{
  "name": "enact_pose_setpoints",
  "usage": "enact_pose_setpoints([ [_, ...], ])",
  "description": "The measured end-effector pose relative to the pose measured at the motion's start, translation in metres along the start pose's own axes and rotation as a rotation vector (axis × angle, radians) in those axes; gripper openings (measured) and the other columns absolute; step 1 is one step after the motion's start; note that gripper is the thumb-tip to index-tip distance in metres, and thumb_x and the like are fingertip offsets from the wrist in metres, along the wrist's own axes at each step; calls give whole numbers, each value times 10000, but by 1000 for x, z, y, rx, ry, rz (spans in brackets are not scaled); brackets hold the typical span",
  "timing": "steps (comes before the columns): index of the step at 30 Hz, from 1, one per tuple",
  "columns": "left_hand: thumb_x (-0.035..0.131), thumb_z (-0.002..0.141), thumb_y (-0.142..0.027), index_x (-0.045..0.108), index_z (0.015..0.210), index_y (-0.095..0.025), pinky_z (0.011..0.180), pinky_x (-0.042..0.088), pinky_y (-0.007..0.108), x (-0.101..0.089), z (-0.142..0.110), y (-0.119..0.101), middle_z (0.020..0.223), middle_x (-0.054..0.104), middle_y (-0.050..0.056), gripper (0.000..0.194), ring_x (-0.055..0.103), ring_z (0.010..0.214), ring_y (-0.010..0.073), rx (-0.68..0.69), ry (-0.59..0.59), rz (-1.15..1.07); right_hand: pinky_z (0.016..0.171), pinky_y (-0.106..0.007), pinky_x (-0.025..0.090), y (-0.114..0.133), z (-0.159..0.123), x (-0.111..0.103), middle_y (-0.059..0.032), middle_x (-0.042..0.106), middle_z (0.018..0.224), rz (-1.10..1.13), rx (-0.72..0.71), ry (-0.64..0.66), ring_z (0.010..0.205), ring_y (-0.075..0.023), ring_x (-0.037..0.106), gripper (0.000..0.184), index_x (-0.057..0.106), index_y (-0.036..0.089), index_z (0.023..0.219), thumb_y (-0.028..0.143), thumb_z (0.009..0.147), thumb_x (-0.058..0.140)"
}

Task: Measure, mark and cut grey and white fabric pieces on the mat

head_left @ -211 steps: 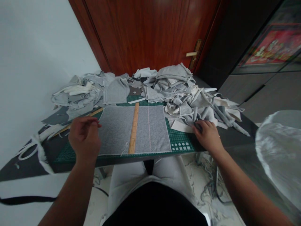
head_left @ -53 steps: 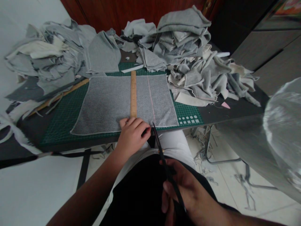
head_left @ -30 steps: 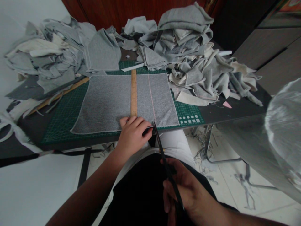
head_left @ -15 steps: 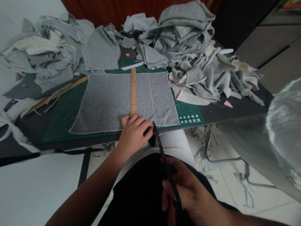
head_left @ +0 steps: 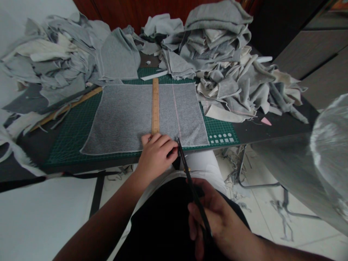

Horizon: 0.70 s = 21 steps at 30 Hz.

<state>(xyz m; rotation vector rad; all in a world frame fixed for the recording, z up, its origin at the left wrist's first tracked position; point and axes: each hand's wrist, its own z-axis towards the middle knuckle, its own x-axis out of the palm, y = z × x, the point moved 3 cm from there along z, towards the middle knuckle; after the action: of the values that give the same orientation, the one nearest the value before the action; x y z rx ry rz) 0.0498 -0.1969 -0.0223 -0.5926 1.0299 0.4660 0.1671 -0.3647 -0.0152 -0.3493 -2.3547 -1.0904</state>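
A grey fabric piece (head_left: 125, 116) lies flat at the front of the table, a pale pink line (head_left: 176, 108) running down its right part. Across it rests a wooden ruler (head_left: 155, 105), left of the line. My left hand (head_left: 159, 154) is closed on the fabric's near edge, over the ruler's lower end, with thumb and index finger pinched together beside the pink line. In my right hand (head_left: 209, 214) are long black scissors (head_left: 193, 188), fingers wrapped round the handles. Their tips point away from me and reach the near edge by the line, just right of my left fingers.
Beneath the fabric is a green cutting mat (head_left: 70, 134). Heaps of grey scraps (head_left: 62, 61) and folded cloth (head_left: 217, 18) stand behind it. A pink chalk piece (head_left: 266, 121) lies on the right, near a clear plastic bag (head_left: 328, 137). Another wooden ruler (head_left: 87, 95) lies left.
The scissor tips have moved slightly forward, over the fabric's near edge. My left hand stays at the edge, and the ruler and fabric keep their places.
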Motion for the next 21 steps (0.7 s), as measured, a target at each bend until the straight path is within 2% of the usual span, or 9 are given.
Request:
enact_pose_setpoints([
  [21,666,919,-214,685,868,-257,897,349,463,0,0,1,867,720,-12,70,605,898,230,-18,5,-30,402,-194,460,-3,5,0,66,616,598,-18,47,-48,376,-102,519,989,157,177,1427,678,792,727],
])
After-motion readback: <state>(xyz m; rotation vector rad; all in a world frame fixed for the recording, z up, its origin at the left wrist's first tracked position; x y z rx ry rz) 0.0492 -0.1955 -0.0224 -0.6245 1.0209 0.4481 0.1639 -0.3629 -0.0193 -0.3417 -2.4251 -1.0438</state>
